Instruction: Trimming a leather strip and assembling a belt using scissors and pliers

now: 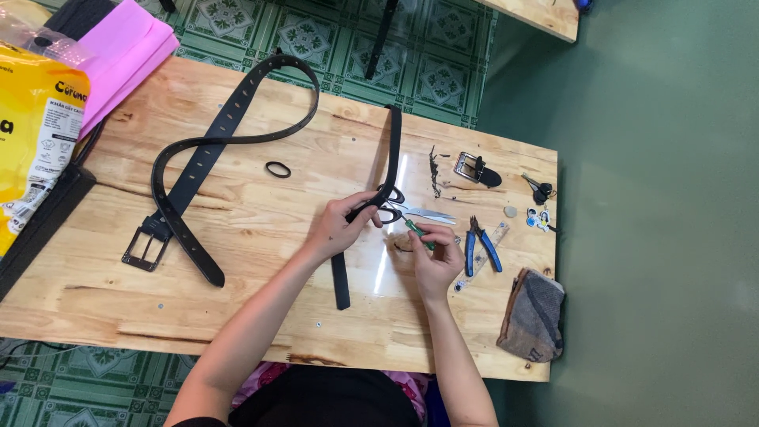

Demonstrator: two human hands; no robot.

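On the wooden table [237,261], a buckled black belt [198,170] lay looped left of the black strap [390,150]. The left hand [338,228] pinched that strap's near part; right beside it, the right hand [431,253] gripped a green-handled tool [417,232]. Blue pliers [481,247] lay right of the strap.
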